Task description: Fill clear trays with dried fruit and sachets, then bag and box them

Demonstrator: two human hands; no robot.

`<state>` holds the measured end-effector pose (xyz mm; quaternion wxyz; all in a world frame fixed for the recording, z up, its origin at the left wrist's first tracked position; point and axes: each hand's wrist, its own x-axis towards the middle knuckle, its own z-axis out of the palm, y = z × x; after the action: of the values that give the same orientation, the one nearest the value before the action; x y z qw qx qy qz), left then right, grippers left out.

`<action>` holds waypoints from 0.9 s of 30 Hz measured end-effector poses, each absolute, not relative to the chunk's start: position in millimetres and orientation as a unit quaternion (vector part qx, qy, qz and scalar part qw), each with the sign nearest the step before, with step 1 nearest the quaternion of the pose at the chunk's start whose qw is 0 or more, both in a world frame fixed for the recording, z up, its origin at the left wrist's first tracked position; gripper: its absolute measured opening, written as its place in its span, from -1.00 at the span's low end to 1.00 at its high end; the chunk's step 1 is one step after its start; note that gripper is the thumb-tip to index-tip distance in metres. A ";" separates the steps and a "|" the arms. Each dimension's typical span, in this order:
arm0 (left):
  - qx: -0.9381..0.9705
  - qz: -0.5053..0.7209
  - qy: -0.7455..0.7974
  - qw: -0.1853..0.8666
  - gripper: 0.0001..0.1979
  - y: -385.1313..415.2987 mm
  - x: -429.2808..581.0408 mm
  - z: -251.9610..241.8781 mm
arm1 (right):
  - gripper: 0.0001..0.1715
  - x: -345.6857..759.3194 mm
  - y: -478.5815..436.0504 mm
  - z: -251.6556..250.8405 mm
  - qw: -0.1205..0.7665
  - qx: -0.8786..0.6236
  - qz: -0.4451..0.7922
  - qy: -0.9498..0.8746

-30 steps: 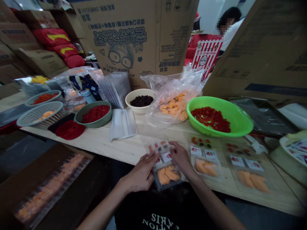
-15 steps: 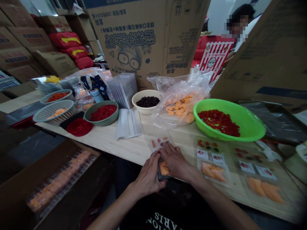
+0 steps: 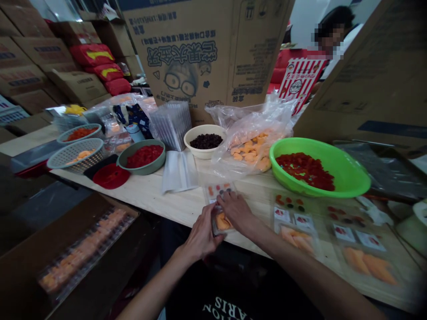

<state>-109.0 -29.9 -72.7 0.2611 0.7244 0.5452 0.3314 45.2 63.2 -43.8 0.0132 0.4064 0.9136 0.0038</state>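
A clear plastic tray (image 3: pixel 222 221) lies at the front edge of the table, holding orange pieces at its near end and small red and dark pieces at its far end. My left hand (image 3: pixel 203 238) grips its left side, with the thumb along the near edge. Across the right and middle of the tray lies my right hand (image 3: pixel 237 213), its fingers bent and pressed on it. The part under these fingers is hidden. To the right rest two similar filled trays, one nearer (image 3: pixel 296 231) and one farther right (image 3: pixel 362 249), each with two small printed packets.
Behind the hands stand a green basin (image 3: pixel 353 182) of red pieces, a plastic bag (image 3: pixel 227 155) of orange pieces and a cream bowl (image 3: pixel 200 153) of dark pieces. Stacked clear trays (image 3: pixel 170 126) and a grey-green bowl (image 3: pixel 147 166) sit left. A carton (image 3: pixel 20 240) with packed trays is lower left.
Both hands have shifted slightly left and away from my body with the tray. It now lies flatter on the table, and more of its orange pieces show.
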 end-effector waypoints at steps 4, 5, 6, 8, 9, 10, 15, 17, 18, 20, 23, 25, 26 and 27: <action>0.725 0.307 0.571 0.233 0.08 -12.5 -111.2 -73.4 | -0.67 32.8 82.3 -50.5 -0.037 0.379 0.030 0.924; 0.724 0.305 0.577 0.223 0.09 -7.3 -110.7 -74.0 | -0.68 30.6 83.6 -52.2 -0.041 0.367 0.022 0.929; 0.724 0.305 0.582 0.210 0.10 -2.2 -109.5 -75.1 | -0.70 29.2 83.5 -53.9 -0.042 0.353 0.010 0.935; 0.726 0.306 0.588 0.180 0.09 6.5 -105.2 -78.5 | -0.69 30.0 81.3 -57.4 -0.043 0.330 -0.018 0.943; 0.729 0.305 0.590 0.166 0.07 10.0 -102.1 -80.5 | -0.67 32.0 80.6 -58.8 -0.046 0.323 -0.029 0.945; 0.731 0.301 0.591 0.157 0.04 13.3 -98.7 -82.5 | -0.65 34.7 80.8 -59.9 -0.053 0.317 -0.038 0.946; 0.715 0.293 0.617 0.149 -0.14 33.1 -86.7 -86.0 | -0.64 46.2 99.7 -59.0 -0.075 0.317 -0.067 0.943; 0.712 0.289 0.620 0.158 -0.12 42.1 -88.3 -85.1 | -0.64 46.3 107.5 -56.9 -0.079 0.332 -0.073 0.937; 0.716 0.286 0.614 0.168 -0.07 45.2 -90.5 -84.9 | -0.64 45.8 109.1 -55.9 -0.082 0.330 -0.078 0.937; 0.731 0.285 0.590 0.191 0.08 46.4 -96.8 -85.2 | -0.62 45.1 107.2 -54.5 -0.084 0.301 -0.096 0.945; 0.738 0.290 0.572 0.209 0.19 35.8 -105.8 -88.4 | -0.58 44.6 97.0 -54.3 -0.073 0.269 -0.113 0.954; 0.738 0.295 0.569 0.211 0.05 26.1 -109.3 -91.7 | -0.55 43.2 90.9 -54.8 -0.073 0.307 -0.094 0.944; 0.735 0.304 0.567 0.213 -0.03 22.4 -110.4 -93.5 | -0.54 41.9 88.9 -55.0 -0.075 0.329 -0.081 0.938; 0.731 0.319 0.565 0.214 -0.09 20.0 -111.4 -95.3 | -0.53 40.3 87.3 -55.0 -0.077 0.345 -0.072 0.933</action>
<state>-111.4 20.0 -95.3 0.2140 0.7306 0.5645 0.3190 40.3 87.3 -55.0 -0.0773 0.3452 0.9326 -0.0717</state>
